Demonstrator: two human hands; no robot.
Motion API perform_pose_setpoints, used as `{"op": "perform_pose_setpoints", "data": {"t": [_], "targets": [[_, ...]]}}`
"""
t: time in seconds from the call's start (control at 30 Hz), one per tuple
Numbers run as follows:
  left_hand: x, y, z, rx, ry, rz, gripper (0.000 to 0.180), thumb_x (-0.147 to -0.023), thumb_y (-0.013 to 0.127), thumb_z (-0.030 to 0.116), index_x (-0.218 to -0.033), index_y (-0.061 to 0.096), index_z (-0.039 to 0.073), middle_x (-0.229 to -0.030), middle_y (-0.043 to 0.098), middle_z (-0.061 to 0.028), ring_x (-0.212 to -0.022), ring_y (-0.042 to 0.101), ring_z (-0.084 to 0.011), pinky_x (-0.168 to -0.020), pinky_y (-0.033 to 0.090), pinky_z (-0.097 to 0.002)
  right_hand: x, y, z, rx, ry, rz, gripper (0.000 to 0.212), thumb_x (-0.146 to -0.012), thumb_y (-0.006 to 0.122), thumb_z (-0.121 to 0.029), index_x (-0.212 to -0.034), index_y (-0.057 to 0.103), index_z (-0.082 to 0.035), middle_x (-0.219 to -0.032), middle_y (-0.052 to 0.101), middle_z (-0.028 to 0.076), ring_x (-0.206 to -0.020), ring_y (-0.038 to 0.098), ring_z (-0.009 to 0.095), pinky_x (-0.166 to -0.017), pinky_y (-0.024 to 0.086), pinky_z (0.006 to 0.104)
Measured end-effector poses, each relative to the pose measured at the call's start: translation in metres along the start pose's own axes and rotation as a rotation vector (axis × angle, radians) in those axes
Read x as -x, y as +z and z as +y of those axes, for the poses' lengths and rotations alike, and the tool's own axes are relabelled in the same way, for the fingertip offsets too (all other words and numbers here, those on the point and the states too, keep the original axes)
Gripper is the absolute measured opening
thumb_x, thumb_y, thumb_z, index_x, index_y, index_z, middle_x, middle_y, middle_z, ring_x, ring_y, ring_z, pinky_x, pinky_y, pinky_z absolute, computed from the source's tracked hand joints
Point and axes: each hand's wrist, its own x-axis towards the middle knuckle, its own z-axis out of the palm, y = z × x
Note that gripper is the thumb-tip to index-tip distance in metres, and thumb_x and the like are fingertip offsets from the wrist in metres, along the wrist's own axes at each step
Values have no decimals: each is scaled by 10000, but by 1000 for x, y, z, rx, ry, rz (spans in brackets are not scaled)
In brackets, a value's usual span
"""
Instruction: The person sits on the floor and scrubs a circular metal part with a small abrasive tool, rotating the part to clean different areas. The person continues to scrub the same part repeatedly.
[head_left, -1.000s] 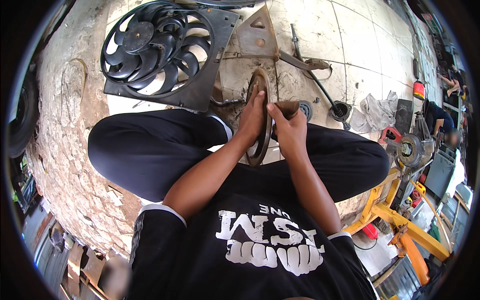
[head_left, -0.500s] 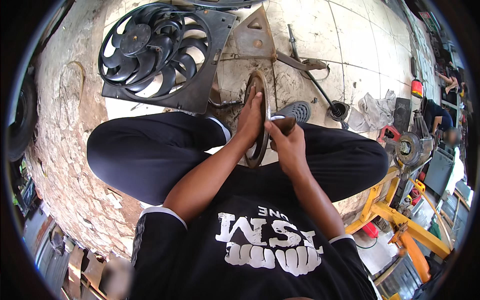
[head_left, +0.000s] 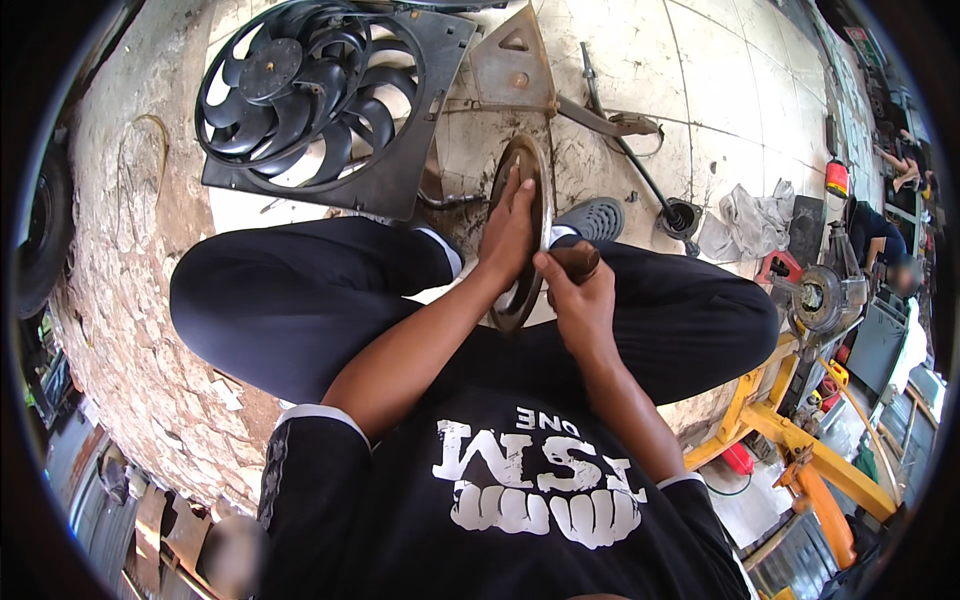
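Gripped on edge by left hand [head_left: 508,237], metal disc [head_left: 541,198], right hand [head_left: 583,301] pinching curled brown sheet [head_left: 577,263] at disc's right rim.

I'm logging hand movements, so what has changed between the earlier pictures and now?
The right hand, holding a brown piece, has moved along the disc's edge toward the person's body, leaving more of the grey shoe showing. Nothing was newly grasped or released. The left hand stays against the disc; the fan lies as before.
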Motion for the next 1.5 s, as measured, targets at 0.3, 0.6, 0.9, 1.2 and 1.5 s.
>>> {"op": "perform_pose_setpoints", "data": {"t": [0.3, 0.6, 0.9, 1.2, 1.5], "targets": [[2, -5, -6, 397, 13, -88, 690, -1061, 387, 514, -1540, 416, 19, -1415, 572, -174, -1270, 568, -229, -1073, 427, -361, -35, 17, -27, -275, 183, -33, 146, -950, 759, -169, -942, 655, -67, -688, 508, -74, -511, 383, 24, -466, 289, 213], [1, -5, -1, 136, 7, -37, 742, -1041, 391, 559, -1617, 313, 99, -1488, 549, -210, -1337, 558, -319, -1105, 396, -366, -53, 2, -34, -316, 183, -119, 169, -925, 781, -188, -932, 679, -53, -735, 558, -55, -552, 429, 32, -484, 324, 225], [-23, -29, 8, 329, -159, 151, 581, -986, 527, 511, -1401, 538, 105, -1252, 609, -126, -1134, 606, -244, -959, 493, -426, -33, 25, -34, -641, 392, 17, 91, -988, 691, -200, -945, 642, -137, -848, 633, -55, -666, 532, 49, -529, 344, 224], [-65, -51, 26, 92, 212, 164, 782, -841, 704, 543, -1375, 566, -10, -1255, 656, -261, -1284, 575, -356, -1105, 411, -407, -32, 25, -22, -481, 263, -175, 142, -961, 719, -199, -993, 644, -83, -781, 575, -60, -613, 452, 43, -541, 349, 233], [-73, -60, 37, 41, 534, -64, 288, -873, 511, 253, -845, 676, 19, -1244, 650, -150, -1327, 516, -284, -1143, 346, -359, -38, 29, -34, 55, 44, -191, 194, -933, 764, -181, -979, 685, -10, -765, 652, -9, -630, 516, 47, -572, 423, 238]]}}
